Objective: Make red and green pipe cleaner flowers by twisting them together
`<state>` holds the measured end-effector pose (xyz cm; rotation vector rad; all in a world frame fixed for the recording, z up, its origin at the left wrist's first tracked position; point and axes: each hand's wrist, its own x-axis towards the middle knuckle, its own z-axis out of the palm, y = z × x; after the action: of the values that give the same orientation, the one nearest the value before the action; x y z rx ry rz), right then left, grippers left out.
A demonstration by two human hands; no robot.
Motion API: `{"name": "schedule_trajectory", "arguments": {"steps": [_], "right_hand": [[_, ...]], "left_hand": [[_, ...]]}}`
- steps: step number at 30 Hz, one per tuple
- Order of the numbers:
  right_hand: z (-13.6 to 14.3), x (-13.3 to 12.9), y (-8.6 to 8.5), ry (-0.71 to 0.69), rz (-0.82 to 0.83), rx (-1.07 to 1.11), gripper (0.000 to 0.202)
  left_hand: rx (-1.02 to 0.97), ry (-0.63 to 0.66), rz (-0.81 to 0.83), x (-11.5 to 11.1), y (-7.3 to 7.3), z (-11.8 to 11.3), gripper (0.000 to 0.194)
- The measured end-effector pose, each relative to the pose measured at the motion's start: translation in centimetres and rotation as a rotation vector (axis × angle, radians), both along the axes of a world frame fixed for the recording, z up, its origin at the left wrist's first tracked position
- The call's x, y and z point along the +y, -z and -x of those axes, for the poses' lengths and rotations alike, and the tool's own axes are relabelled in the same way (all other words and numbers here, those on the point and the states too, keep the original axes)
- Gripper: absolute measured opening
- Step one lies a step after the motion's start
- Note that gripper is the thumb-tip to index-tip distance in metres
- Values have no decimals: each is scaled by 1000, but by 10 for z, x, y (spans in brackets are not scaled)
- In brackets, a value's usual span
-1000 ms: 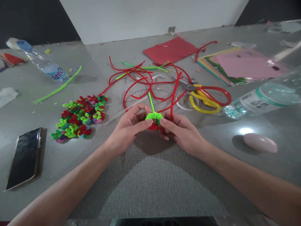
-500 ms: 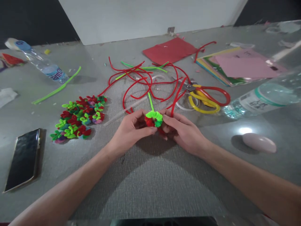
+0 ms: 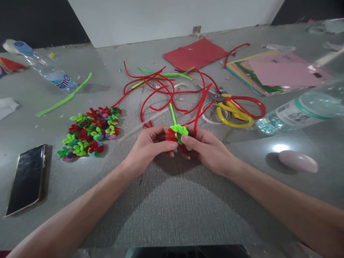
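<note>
Between my two hands sits a small ring wound from red and green pipe cleaners (image 3: 179, 128), with a bright green end standing up from it. My left hand (image 3: 153, 145) pinches its red left side between thumb and fingers. On the right, my right hand (image 3: 205, 147) grips the green side, its thumb pressed on the front of the ring. A red pipe cleaner (image 3: 197, 120) rises from behind the right fingers. Just beyond both hands lies a loose tangle of red pipe cleaners (image 3: 172, 95), with some green ones among them.
Several small pipe-cleaner flowers (image 3: 84, 135) are grouped at the left, beyond a phone (image 3: 26, 179). Scissors (image 3: 236, 111) with red and yellow handles lie right of the tangle. Around them are water bottles (image 3: 292, 116), a pink mouse (image 3: 297, 161), coloured paper (image 3: 286, 73) and a red sheet (image 3: 195, 53).
My right thumb has moved left and down onto the front of the ring. The ring has shifted slightly to the right. Both hands keep their hold.
</note>
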<state>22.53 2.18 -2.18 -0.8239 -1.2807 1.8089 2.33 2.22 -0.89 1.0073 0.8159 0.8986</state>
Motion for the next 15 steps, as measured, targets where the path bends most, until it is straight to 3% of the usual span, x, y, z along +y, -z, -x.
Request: {"name": "schedule_trajectory", "arguments": {"steps": [7, 12, 15], "right_hand": [[1, -3, -4, -20, 8, 67, 25], [-2, -1, -11, 137, 212, 230, 14], [-4, 4, -15, 185, 244, 320, 18]], "left_hand": [[41, 90, -43, 1, -2, 4, 16], [74, -7, -32, 1, -4, 5, 17], [56, -67, -6, 3, -5, 5, 12]]}}
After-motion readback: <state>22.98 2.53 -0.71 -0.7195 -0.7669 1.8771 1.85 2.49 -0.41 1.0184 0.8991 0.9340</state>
